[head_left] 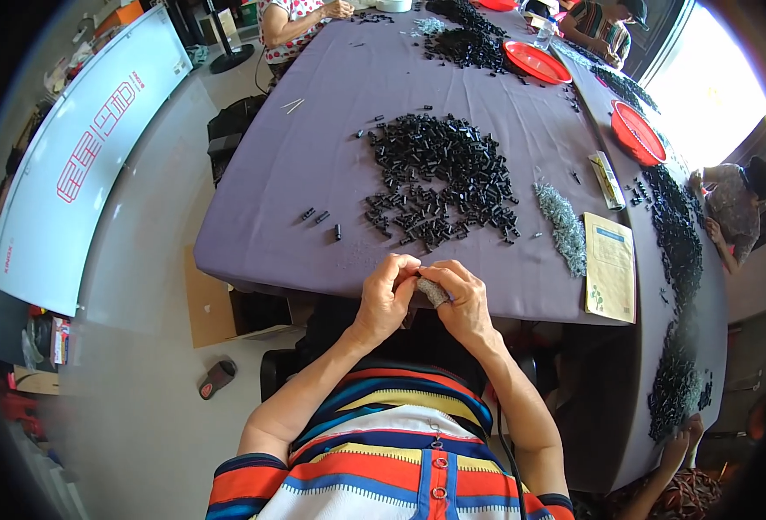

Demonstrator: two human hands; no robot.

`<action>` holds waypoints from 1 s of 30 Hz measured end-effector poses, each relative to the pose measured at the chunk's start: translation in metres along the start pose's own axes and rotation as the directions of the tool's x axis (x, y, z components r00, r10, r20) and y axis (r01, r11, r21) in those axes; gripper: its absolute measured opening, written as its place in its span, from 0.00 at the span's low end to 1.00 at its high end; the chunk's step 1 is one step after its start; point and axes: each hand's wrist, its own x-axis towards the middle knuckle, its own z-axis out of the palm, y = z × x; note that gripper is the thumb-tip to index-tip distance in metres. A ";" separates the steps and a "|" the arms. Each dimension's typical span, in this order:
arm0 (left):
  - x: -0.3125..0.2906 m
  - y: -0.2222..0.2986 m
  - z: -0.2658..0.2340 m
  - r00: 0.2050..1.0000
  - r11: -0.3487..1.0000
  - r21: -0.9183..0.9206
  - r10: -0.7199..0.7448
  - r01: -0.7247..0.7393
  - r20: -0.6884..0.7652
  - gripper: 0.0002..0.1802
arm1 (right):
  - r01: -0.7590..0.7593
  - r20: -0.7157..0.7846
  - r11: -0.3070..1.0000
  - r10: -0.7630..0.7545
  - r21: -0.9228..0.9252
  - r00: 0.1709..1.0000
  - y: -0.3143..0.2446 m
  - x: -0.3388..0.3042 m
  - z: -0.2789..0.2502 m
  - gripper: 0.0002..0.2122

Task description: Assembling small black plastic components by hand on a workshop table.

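My left hand (386, 299) and my right hand (462, 305) meet at the table's near edge, fingertips almost touching. A clump of small grey, glittery pieces (433, 292) sits in the curled fingers of my right hand. The left thumb and fingers are pinched together; whatever lies between them is too small to make out. Just beyond my hands, a large heap of short black cylindrical parts (443, 173) spreads over the purple-grey tablecloth (279, 173). Several loose black parts (322, 217) lie left of the heap. To the right is a pile of small silvery pieces (563, 227).
A tan paper packet (610, 269) lies at the right edge, near a long yellow-and-white box (606, 180). Red trays (537, 62) stand farther back. Other people work around the tables beside more black heaps (677, 234). An open cardboard box (209, 303) sits on the floor at left.
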 end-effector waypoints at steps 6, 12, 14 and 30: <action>0.007 0.007 0.000 0.994 0.995 0.095 -0.018 0.028 -0.104 0.14 | -0.076 -0.021 0.996 0.077 0.052 0.997 0.009 0.006 0.001 0.18; 0.012 -0.006 -0.011 0.978 0.994 -0.020 -0.110 0.109 -0.176 0.13 | -0.154 -0.050 0.937 0.146 -0.315 0.988 0.021 0.024 0.004 0.11; 0.011 -0.008 -0.010 0.978 0.994 -0.028 -0.111 0.108 -0.177 0.13 | -0.113 -0.065 0.919 0.095 -0.378 0.993 0.020 0.029 0.009 0.11; 0.013 0.004 -0.014 0.992 0.998 0.020 -0.054 0.057 -0.112 0.09 | -0.103 0.074 0.915 0.143 -0.389 0.987 0.022 0.013 0.008 0.11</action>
